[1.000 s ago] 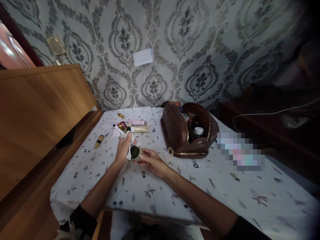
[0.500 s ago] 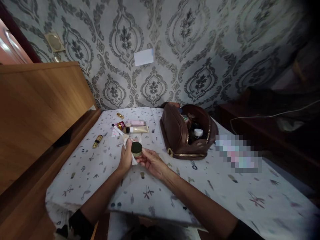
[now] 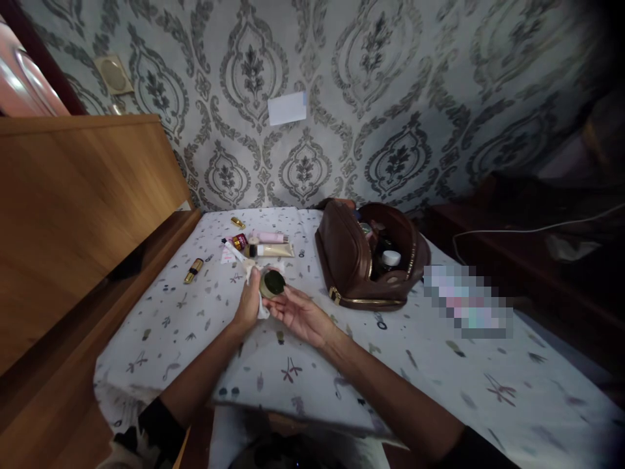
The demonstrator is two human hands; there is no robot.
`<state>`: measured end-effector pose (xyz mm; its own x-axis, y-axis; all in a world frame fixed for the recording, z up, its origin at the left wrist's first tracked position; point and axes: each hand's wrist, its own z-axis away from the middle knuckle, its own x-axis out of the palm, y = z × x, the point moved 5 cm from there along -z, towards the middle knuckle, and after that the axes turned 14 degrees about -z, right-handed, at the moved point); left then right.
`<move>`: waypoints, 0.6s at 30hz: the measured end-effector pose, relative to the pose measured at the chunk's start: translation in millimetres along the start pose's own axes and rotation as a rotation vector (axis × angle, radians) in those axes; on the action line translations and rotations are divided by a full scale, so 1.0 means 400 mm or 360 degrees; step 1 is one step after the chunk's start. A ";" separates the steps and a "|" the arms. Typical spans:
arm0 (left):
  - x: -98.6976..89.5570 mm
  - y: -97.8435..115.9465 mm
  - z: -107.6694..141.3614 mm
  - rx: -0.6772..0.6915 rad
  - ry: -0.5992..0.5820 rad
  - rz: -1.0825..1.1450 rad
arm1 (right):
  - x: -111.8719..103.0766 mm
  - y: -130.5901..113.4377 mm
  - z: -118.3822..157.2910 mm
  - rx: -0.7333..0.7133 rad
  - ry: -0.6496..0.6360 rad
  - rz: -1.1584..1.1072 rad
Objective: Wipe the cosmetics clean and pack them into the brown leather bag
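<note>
A small round jar (image 3: 273, 283) with a dark lid and a paler side is held between my two hands above the patterned cloth. My right hand (image 3: 303, 315) grips it from the right, with fingertips beneath and the thumb near the lid's edge. Closed on a crumpled white tissue (image 3: 263, 311), my left hand (image 3: 249, 299) presses it against the jar's left side. The jar is tilted, its lid facing right. Just beyond my hands lie a cream tube (image 3: 276, 250) with a dark cap, a pink tube (image 3: 268, 238) and a white stick-like tube (image 3: 234, 250).
An open brown bag (image 3: 344, 254) holding a white-capped bottle (image 3: 390, 258) stands to the right. A dark red-and-gold item (image 3: 239, 241), a gold piece (image 3: 237, 223) and a black-and-gold tube (image 3: 194, 270) lie left. A wooden panel (image 3: 88, 208) borders the left; a blurred patch (image 3: 469, 303) lies right.
The jar has been tilted so its lid now faces more to the right and its pale side shows on the left. Both hands keep hold; the camera view has shifted slightly.
</note>
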<state>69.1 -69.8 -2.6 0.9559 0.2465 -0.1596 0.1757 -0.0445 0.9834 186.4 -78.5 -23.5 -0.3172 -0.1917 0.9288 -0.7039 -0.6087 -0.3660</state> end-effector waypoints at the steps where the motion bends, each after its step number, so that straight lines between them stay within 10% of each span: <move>1: -0.002 0.002 0.002 0.0029 0.0027 -0.0029 | -0.002 0.002 -0.001 0.0007 0.0002 0.0023; 6: -0.032 0.005 0.010 0.0045 0.0281 -0.0195 | -0.020 0.003 -0.003 -0.0081 0.0106 0.0226; 18: -0.013 0.020 0.013 0.0101 0.0040 -0.0305 | -0.016 -0.008 -0.004 -0.0294 0.0153 0.0428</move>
<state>66.6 -76.5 5.8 0.8974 0.2806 -0.3404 0.3691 -0.0551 0.9277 189.9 -73.9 -28.5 -0.5593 -0.2475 0.7911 -0.6873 -0.3951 -0.6096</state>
